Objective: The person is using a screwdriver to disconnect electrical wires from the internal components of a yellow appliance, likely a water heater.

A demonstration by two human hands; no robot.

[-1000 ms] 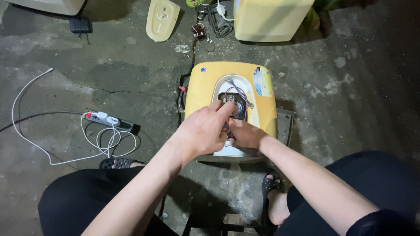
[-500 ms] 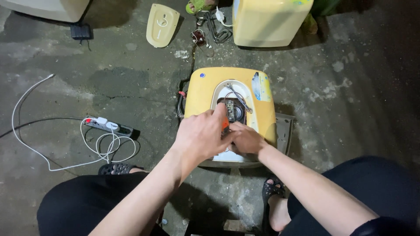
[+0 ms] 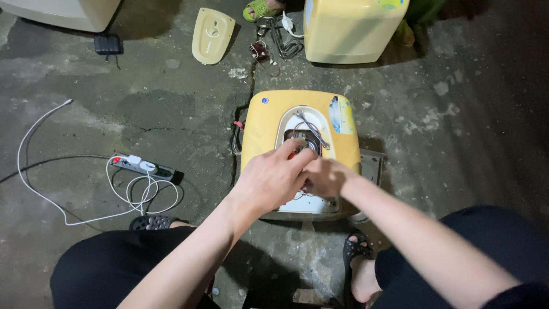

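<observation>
Both hands, left (image 3: 271, 180) and right (image 3: 325, 177), work inside the yellow water heater's (image 3: 263, 123) open compartment.

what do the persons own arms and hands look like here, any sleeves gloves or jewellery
Both arms are bare as far up as the head view shows, with no sleeves in sight. The left hand and the right hand wear no gloves, and no rings, watch or bracelet show on the sides that face the camera. Lower down the person wears black trousers and black perforated sandals.
</observation>
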